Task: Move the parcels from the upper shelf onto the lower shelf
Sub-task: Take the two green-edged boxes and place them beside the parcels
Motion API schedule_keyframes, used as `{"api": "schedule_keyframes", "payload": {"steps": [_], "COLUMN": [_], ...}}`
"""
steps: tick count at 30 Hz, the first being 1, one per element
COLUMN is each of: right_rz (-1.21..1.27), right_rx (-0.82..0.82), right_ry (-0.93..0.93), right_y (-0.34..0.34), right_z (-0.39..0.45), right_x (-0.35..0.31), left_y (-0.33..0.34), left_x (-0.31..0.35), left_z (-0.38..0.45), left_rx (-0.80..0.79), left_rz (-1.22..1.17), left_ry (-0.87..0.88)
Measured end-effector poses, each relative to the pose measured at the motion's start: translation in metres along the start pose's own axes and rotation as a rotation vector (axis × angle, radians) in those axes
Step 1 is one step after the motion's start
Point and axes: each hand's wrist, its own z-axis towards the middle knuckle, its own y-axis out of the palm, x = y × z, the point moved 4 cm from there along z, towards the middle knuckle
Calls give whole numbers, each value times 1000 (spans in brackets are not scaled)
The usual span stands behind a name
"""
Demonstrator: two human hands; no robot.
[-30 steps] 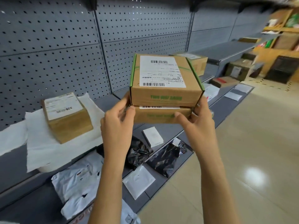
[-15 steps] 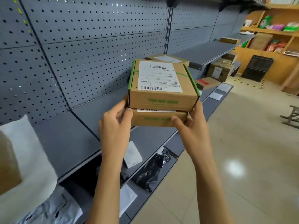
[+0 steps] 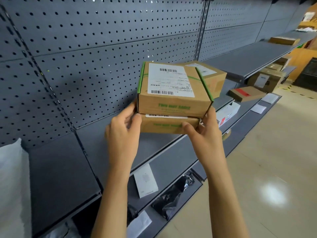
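Observation:
Two stacked brown cardboard parcels with green print hang in the air above the grey upper shelf (image 3: 61,172). The top parcel (image 3: 173,88) bears a white barcode label; the thinner bottom parcel (image 3: 169,125) lies under it. My left hand (image 3: 122,136) grips the stack's left side and my right hand (image 3: 205,133) grips its right side. Behind the stack another brown parcel (image 3: 213,78) stands on the upper shelf. The lower shelf (image 3: 171,162) below holds a white parcel (image 3: 145,182) and a black plastic bag (image 3: 171,196).
A grey pegboard wall (image 3: 103,48) backs the shelves. A white padded bag (image 3: 12,182) lies at the far left of the upper shelf. More cardboard boxes (image 3: 245,93) and flat white envelopes (image 3: 259,108) sit further right. A beige tiled floor (image 3: 274,169) runs along the right.
My view has swung right along the shelving; the left-hand brown box and white bags slid out of sight. Both hands keep the same hold on the stacked parcels.

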Motion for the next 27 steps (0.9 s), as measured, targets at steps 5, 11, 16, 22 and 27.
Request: {"api": "schedule_keyframes", "payload": {"steps": [5, 11, 16, 22, 27], "right_rz": [50, 52, 30, -82, -134], "right_rx": [-146, -337, -455, -547, -582], "right_ry": [-23, -5, 19, 23, 18], "right_y": [32, 61, 71, 78, 81], "right_z": [30, 66, 93, 118, 127], "right_x": [-1, 19, 43, 69, 81], "left_y": [-14, -6, 18, 50, 66], "left_x": [-6, -21, -44, -69, -82], "left_z": [11, 14, 19, 25, 25], "left_rx": [142, 298, 356, 378, 395], "left_rz": [45, 104, 128, 182, 285], "left_ry": [-69, -156, -206, -244, -258]}}
